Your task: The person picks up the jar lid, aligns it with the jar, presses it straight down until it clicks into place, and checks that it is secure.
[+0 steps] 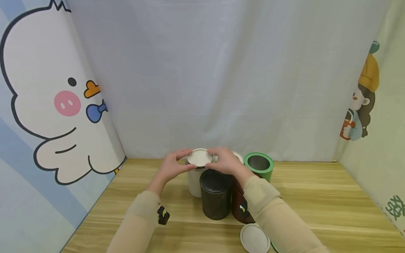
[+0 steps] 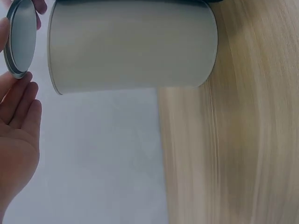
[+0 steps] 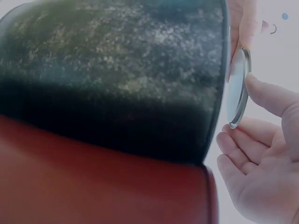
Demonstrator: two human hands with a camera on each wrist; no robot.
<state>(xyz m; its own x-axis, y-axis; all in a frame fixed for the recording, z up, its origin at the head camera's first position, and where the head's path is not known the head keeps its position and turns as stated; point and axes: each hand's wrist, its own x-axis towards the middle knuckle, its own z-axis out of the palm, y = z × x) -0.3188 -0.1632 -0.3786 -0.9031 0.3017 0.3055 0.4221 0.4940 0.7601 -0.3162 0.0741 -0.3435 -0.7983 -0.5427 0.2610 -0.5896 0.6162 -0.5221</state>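
A round white lid (image 1: 200, 157) is held level between both hands, over a white can (image 1: 194, 184). My left hand (image 1: 172, 167) grips the lid's left edge with thumb and fingers, and my right hand (image 1: 226, 161) grips its right edge. In the left wrist view a gap separates the lid (image 2: 22, 39) from the can's rim (image 2: 53, 51). Close in front of the white can stands a black can (image 1: 216, 196), capped with a dark top. A dark red can (image 1: 239, 205) stands beside it, partly hidden by my right forearm.
A green can (image 1: 269, 174) with a dark round centre stands at the back right. Another white rim (image 1: 238, 157) shows behind my right hand. A second white lid (image 1: 255, 239) lies on the wooden table (image 1: 316, 196), with a green edge (image 1: 274, 246) beside it under my sleeve.
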